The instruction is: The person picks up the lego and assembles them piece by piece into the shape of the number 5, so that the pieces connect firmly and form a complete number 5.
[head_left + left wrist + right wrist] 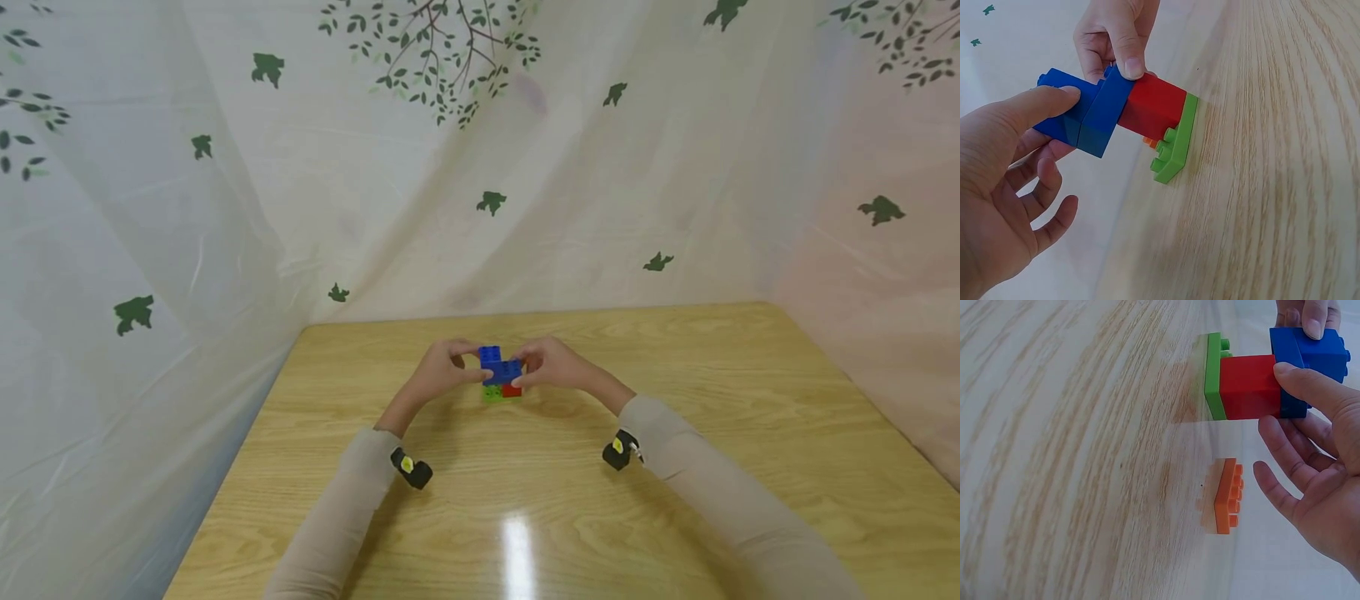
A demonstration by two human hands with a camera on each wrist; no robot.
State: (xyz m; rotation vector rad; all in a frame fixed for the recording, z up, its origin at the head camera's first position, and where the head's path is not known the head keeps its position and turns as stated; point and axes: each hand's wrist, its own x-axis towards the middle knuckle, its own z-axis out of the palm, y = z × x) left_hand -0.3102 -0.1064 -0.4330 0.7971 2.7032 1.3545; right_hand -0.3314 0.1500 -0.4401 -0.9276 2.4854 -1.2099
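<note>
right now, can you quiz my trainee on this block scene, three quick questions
1. True or false: both hands touch the blue bricks.
2. Which colour is the flat plate under the red brick? A orange B green C yellow
3. Which piece lies loose on the table?

Key: 1 true: the left hand and right hand both pinch them. 2 B, the green plate. 3 the orange plate.

blue bricks (1085,115): two, stacked. red brick (1152,107): one. green plate (1177,142): one. orange plate (1229,495): one, lying apart. hands: two, left hand (441,372) and right hand (551,364). wooden bench (675,467): one.
</note>
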